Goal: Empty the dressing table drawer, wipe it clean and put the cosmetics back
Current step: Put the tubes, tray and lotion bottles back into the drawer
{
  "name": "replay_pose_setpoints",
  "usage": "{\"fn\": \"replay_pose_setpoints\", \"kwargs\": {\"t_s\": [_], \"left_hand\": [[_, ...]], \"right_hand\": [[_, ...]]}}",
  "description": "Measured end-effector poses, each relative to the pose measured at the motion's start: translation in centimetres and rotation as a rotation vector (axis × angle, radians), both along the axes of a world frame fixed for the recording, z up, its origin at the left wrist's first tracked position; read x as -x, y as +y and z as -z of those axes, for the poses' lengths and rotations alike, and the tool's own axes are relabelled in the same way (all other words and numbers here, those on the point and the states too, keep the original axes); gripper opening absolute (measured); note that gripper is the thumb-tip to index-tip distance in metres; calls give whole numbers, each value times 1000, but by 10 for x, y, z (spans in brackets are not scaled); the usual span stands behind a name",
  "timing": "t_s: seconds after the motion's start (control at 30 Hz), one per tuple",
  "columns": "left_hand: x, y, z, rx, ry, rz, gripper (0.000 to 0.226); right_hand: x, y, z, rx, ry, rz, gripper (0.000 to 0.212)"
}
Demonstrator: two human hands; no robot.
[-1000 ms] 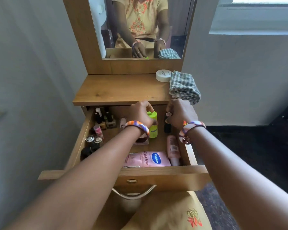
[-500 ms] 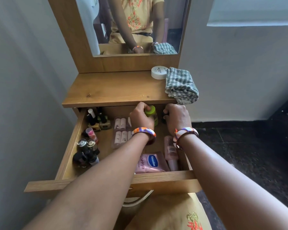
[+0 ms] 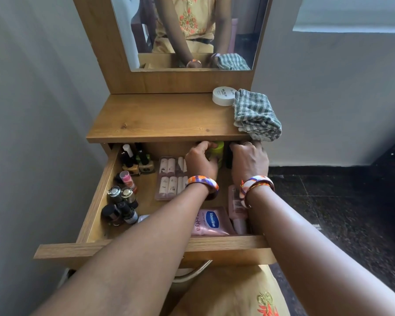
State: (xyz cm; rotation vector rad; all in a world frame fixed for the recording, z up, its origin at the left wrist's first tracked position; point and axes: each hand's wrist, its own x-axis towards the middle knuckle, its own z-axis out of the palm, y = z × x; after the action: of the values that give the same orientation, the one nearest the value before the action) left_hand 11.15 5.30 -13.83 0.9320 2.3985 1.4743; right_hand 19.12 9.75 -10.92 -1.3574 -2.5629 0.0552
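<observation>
The wooden drawer (image 3: pixel 96 201) stands pulled out under the dressing table top (image 3: pixel 164 117). My left hand (image 3: pixel 201 160) is at the drawer's back, closed around a lime-green bottle (image 3: pixel 217 150). Right beside it my right hand (image 3: pixel 249 160) curls over a dark bottle (image 3: pixel 229 158) at the back right, mostly hidden. Nail polish bottles (image 3: pixel 132 159) stand at the back left, more dark bottles (image 3: pixel 120 206) at the left front. A clear pack of small tubes (image 3: pixel 169 176) lies in the middle. A pink Vaseline pouch (image 3: pixel 211 222) and a pink tube (image 3: pixel 236 206) lie at the front right.
A folded checked cloth (image 3: pixel 255 115) and a white round jar (image 3: pixel 224 95) sit on the right of the table top. A mirror (image 3: pixel 192 33) rises behind. Grey walls stand left and right; dark floor (image 3: pixel 328 201) lies to the right.
Both hands have moved deeper toward the drawer's back, under the table top edge, the left still on the green bottle. The camera has tipped downward and closer.
</observation>
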Motion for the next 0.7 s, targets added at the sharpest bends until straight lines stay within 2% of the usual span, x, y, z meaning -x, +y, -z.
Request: {"fn": "replay_pose_setpoints", "kwargs": {"t_s": [0.27,0.4,0.5,0.6,0.7], "left_hand": [[-5,2,2,-74,-216,30,39],[-6,2,10,-2,-198,45,47],[-5,1,9,107,-215,10,52],[-2,1,4,146,-328,-84,41],[2,2,9,182,-480,-54,28]], "right_hand": [[-5,0,5,24,-2,-1,36],[-10,0,6,47,46,0,46],[-12,0,6,76,84,25,43],[-13,-2,5,60,115,49,36],[-13,-6,4,7,77,39,29]]}}
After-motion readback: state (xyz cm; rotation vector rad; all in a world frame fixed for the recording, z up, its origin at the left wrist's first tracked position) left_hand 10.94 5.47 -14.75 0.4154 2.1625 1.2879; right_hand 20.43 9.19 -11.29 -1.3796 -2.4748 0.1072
